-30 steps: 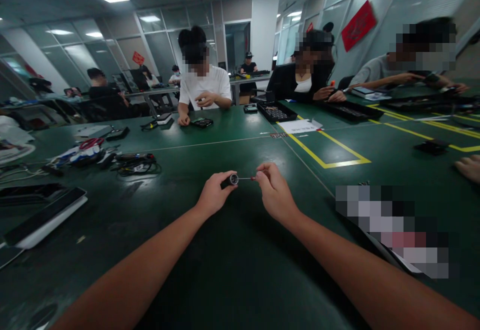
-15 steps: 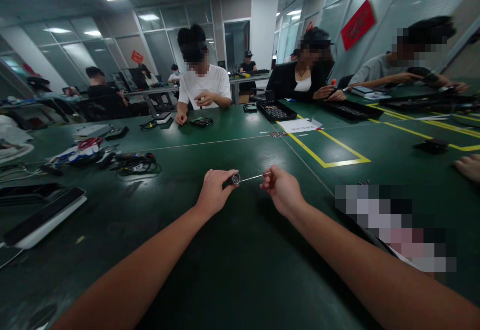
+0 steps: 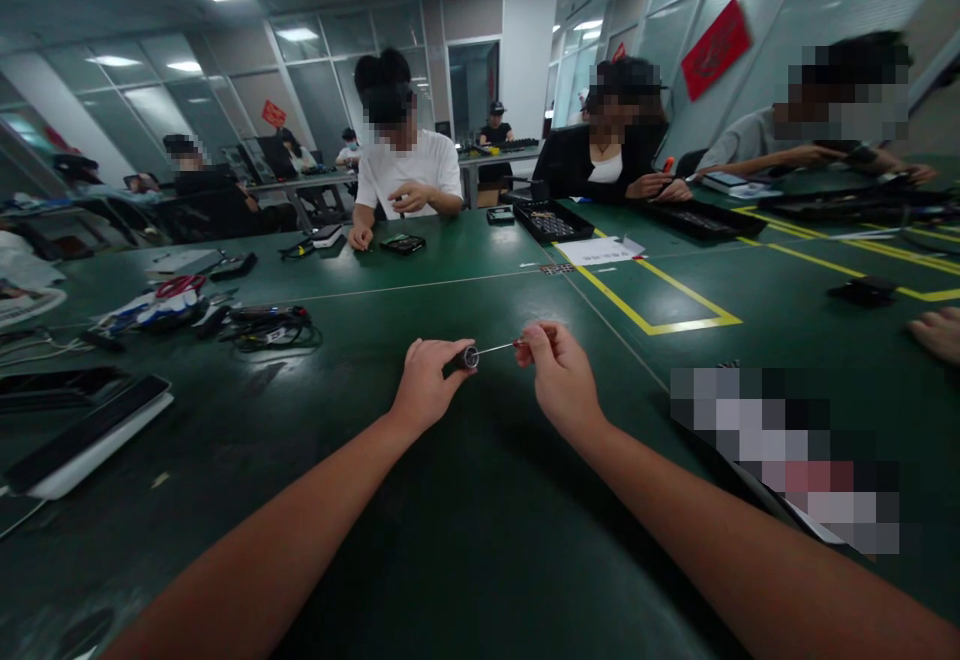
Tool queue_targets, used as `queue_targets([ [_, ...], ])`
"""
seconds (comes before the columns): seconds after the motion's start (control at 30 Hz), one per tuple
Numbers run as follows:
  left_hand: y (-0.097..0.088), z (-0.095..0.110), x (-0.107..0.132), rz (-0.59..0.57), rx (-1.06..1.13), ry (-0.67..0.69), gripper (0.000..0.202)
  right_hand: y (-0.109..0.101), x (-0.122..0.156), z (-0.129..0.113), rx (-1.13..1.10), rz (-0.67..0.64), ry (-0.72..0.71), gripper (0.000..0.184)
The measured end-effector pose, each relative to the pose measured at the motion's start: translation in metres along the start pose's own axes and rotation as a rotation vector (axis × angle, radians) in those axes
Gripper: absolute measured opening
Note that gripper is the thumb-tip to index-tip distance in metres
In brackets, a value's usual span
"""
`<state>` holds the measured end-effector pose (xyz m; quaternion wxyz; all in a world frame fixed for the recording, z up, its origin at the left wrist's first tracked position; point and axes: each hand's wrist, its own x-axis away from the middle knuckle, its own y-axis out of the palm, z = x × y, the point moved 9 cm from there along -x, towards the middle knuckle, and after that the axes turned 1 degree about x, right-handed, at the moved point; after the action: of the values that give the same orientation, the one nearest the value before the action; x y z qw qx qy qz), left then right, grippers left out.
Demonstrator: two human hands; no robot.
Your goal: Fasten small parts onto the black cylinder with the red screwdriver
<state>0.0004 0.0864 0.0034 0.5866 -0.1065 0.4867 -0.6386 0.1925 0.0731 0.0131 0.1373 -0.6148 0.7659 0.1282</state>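
Note:
My left hand [image 3: 425, 387] is closed around a small black cylindrical part [image 3: 463, 359] with a round silvery end that faces right. My right hand [image 3: 556, 377] pinches a thin screwdriver [image 3: 501, 348] with a red handle; its metal shaft points left and its tip sits at the open end of the cylinder. Both hands hover just above the dark green table [image 3: 465, 510], near its middle.
A tangle of cables and red scissors [image 3: 195, 312] lies at left, with flat black and white devices [image 3: 82, 430] nearer the edge. Yellow tape [image 3: 660, 310] marks a box at right. Black trays [image 3: 551, 222] and several seated people line the far side. Another person's hand [image 3: 937, 332] rests at far right.
My right hand drew the screwdriver out to the right, then moved back a little toward the cylinder. My left hand stayed almost still.

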Motion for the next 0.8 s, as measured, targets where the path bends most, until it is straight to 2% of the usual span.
queue_targets([
  [0.27, -0.001, 0.004, 0.0, -0.005, -0.029, -0.006, 0.037, 0.003, 0.005, -0.007, 0.16, -0.052, -0.096, 0.025],
  [0.4, -0.001, 0.004, 0.0, -0.001, -0.063, -0.008, 0.036, 0.005, 0.009, -0.021, 0.308, -0.075, -0.195, 0.02],
  [0.5, 0.0, 0.002, 0.0, 0.001, -0.073, -0.004, 0.038, 0.002, 0.01, -0.034, 0.391, -0.038, -0.267, 0.018],
  [0.6, 0.001, 0.002, 0.0, -0.003, -0.064, -0.001, 0.038, -0.001, 0.01, -0.037, 0.385, -0.016, -0.279, 0.019],
  [0.8, 0.001, 0.002, 0.0, -0.023, -0.061, -0.016, 0.037, 0.006, 0.013, -0.036, 0.367, -0.087, -0.313, 0.018],
])
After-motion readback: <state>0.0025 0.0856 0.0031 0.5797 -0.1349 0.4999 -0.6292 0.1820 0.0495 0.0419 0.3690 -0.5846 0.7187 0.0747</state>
